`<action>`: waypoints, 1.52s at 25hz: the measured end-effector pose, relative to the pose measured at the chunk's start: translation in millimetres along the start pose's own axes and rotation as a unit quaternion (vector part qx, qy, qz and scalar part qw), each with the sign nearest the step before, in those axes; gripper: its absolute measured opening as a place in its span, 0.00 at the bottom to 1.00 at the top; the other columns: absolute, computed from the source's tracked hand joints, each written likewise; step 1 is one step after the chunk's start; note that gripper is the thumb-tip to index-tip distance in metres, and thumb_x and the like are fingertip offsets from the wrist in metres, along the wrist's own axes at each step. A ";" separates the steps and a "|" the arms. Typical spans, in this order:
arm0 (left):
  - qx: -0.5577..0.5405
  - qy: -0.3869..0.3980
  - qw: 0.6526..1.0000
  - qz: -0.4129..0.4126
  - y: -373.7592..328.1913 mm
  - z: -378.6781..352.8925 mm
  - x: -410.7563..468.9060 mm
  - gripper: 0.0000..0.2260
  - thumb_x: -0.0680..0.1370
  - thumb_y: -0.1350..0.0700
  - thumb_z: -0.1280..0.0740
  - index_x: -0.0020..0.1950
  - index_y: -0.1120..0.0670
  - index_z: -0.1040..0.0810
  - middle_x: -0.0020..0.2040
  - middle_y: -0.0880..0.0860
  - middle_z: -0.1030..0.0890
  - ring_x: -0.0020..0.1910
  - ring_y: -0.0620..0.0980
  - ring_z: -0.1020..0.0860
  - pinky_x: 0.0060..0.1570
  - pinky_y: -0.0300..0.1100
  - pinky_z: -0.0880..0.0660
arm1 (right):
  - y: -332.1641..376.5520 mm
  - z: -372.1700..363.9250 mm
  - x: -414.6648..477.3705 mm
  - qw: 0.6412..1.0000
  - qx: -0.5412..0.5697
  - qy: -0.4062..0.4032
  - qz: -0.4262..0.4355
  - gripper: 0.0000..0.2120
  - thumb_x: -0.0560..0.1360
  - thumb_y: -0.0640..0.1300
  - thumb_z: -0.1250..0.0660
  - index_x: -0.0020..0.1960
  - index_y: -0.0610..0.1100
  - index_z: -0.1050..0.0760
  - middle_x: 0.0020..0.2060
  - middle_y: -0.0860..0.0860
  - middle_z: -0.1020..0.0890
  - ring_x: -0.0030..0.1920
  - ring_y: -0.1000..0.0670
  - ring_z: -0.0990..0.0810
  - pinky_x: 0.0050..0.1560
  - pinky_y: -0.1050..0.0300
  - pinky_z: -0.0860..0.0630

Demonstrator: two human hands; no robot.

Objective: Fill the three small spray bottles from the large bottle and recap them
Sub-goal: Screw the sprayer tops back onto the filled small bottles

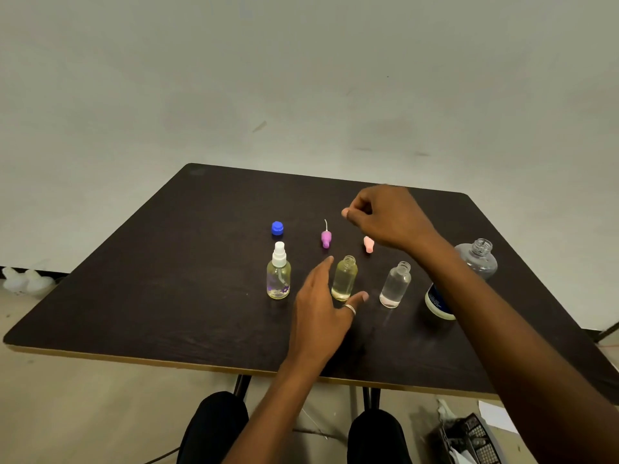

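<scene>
"The table [167, 279] is dark brown with a yellow edge."

"Look, a blue cap [277, 228], a purple spray top [326, 238] and a pink spray top [368, 244]!"

"The left bottle [278, 283] has a white spray top [279, 254], yellow water and a purple flower."

"The middle bottle [344, 279] is yellow too. The right bottle [395, 285] is see-through."

"The big bottle [477, 259] has a dark blue and white label [437, 301]."

Three small bottles stand in a row across the surface [167, 296]: capped bottle [278, 279] left, middle bottle [345, 279] centre, right bottle [396, 286] right, each apart from the next. Behind the row lie three loose pieces:
- loose cap [277, 228] behind the capped bottle
- tubed spray head [326, 238] behind and left of the middle bottle
- second spray head [368, 244] between the middle and right bottles, further back

Large bottle [479, 259] is far right, partly behind the right forearm. Left hand [318, 309] is just left of the middle bottle. Right hand [388, 219] is above the surface behind the spray heads.
</scene>
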State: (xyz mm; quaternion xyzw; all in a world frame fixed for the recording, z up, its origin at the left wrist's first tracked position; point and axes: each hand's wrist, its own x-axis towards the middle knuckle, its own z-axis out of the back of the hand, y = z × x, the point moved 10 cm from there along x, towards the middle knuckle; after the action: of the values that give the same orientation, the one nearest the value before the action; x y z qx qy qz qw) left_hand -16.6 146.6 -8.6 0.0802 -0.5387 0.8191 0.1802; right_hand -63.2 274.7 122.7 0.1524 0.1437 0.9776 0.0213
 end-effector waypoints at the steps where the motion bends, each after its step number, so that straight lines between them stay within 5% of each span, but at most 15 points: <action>1: -0.003 0.010 1.000 0.021 5.7 -7.1 5.9 0.37 0.71 0.44 0.24 0.76 0.52 0.34 0.73 0.48 0.28 0.70 0.39 0.32 0.61 0.22 0.41 | -2.9 -9.4 3.5 1.000 -0.005 0.015 0.001 0.10 0.76 0.52 0.34 0.45 0.47 0.19 0.40 0.54 0.18 0.40 0.55 0.21 0.37 0.63 0.28; 4: -0.007 0.015 0.999 0.046 14.5 -20.1 19.0 0.33 0.71 0.46 0.23 0.72 0.51 0.30 0.67 0.48 0.23 0.65 0.44 0.25 0.65 0.36 0.29 | -16.4 -39.1 24.2 0.998 -0.013 0.056 -0.017 0.09 0.75 0.50 0.31 0.43 0.45 0.19 0.39 0.51 0.18 0.38 0.55 0.21 0.34 0.64 0.30; 6: -0.008 0.007 0.999 0.048 16.5 -22.0 22.6 0.24 0.73 0.49 0.24 0.67 0.49 0.26 0.59 0.46 0.19 0.56 0.42 0.22 0.59 0.41 0.23 | -24.6 -57.8 41.9 0.996 -0.017 0.079 -0.034 0.09 0.74 0.51 0.30 0.40 0.45 0.21 0.39 0.50 0.17 0.39 0.53 0.20 0.37 0.61 0.27; 14: -0.047 -0.036 0.998 0.024 32.7 0.8 21.0 0.19 0.74 0.53 0.24 0.62 0.47 0.24 0.53 0.43 0.19 0.51 0.39 0.20 0.52 0.39 0.21 | -43.5 -123.8 76.2 0.983 -0.034 0.145 -0.103 0.18 0.73 0.55 0.31 0.33 0.43 0.24 0.29 0.49 0.23 0.34 0.51 0.24 0.30 0.60 0.34; 21: -0.044 -0.037 0.998 0.003 31.8 3.7 20.6 0.20 0.74 0.52 0.25 0.63 0.47 0.24 0.52 0.39 0.21 0.50 0.35 0.22 0.51 0.31 0.23 | -40.7 -143.3 69.8 0.986 -0.089 0.101 -0.100 0.10 0.72 0.47 0.30 0.43 0.40 0.23 0.36 0.47 0.22 0.39 0.46 0.20 0.41 0.52 0.21; 25: -0.056 -0.036 0.998 0.005 33.7 3.7 21.5 0.19 0.73 0.52 0.24 0.62 0.47 0.24 0.52 0.40 0.20 0.51 0.37 0.20 0.52 0.36 0.21 | -25.5 -108.9 69.0 0.992 -0.049 0.100 -0.066 0.09 0.70 0.46 0.29 0.34 0.45 0.25 0.35 0.46 0.19 0.41 0.45 0.18 0.42 0.51 0.21; 27: -0.059 -0.035 0.998 0.008 34.8 2.8 21.9 0.19 0.73 0.52 0.24 0.62 0.46 0.23 0.51 0.40 0.19 0.50 0.37 0.20 0.52 0.35 0.21 | -9.8 -75.5 59.7 0.993 0.009 0.111 -0.026 0.03 0.71 0.45 0.28 0.40 0.47 0.21 0.40 0.50 0.18 0.44 0.50 0.19 0.47 0.54 0.21; 30: -0.066 -0.028 0.997 0.015 36.3 1.7 21.8 0.19 0.73 0.52 0.24 0.62 0.45 0.24 0.52 0.39 0.19 0.51 0.36 0.20 0.52 0.34 0.22 | 19.5 -13.6 30.9 0.989 0.025 0.136 0.049 0.09 0.71 0.44 0.27 0.51 0.48 0.20 0.45 0.56 0.19 0.45 0.58 0.22 0.46 0.66 0.27; 38: -0.077 -0.029 0.997 0.013 38.7 1.5 21.5 0.20 0.73 0.51 0.24 0.62 0.45 0.24 0.51 0.39 0.19 0.51 0.36 0.20 0.52 0.34 0.22 | 55.1 51.2 -12.3 0.983 -0.031 0.142 0.114 0.09 0.71 0.44 0.27 0.49 0.52 0.21 0.44 0.60 0.19 0.44 0.62 0.21 0.44 0.66 0.27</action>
State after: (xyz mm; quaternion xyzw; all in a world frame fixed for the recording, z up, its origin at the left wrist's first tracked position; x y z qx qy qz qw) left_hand -51.3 136.0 -34.0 0.0828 -0.6062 0.7747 0.1596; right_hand -35.8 234.9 181.6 0.0266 0.0966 0.9893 -0.1062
